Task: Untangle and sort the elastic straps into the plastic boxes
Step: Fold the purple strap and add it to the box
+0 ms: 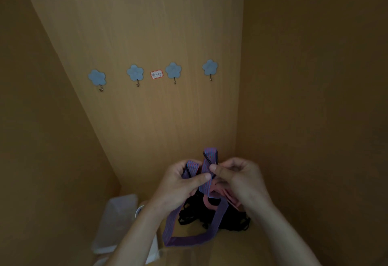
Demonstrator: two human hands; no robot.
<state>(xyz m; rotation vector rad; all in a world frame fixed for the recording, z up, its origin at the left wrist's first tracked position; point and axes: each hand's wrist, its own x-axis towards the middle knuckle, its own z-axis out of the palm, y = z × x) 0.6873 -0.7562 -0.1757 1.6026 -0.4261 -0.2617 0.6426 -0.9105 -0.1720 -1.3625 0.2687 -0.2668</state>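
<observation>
Purple, red-striped elastic strap held up at 6 o'clock of the view, gripped by both hands. Round one folded loop of it, the left hand curled, thumb pressed across the band; at 3 o'clock of that, the right hand pinching the neighbouring upright loop between thumb and forefinger, thumb tips nearly touching. Across the loops under the fingers, a thin black cord, too dim to tell what kind. Trailing down from the hands, the rest of the strap, ending in a long loop lying on the wooden shelf toward 6 o'clock. Directly under the hands, a tangle of black straps on the shelf, with a pink strap curling over its top and up toward the right palm. Clear plastic box at 7 o'clock, just beside the left forearm, close to the side panel. On the back panel, from 10 to 12 o'clock, four blue flower-shaped hooks in a row, a small red-edged label between the second and third.
</observation>
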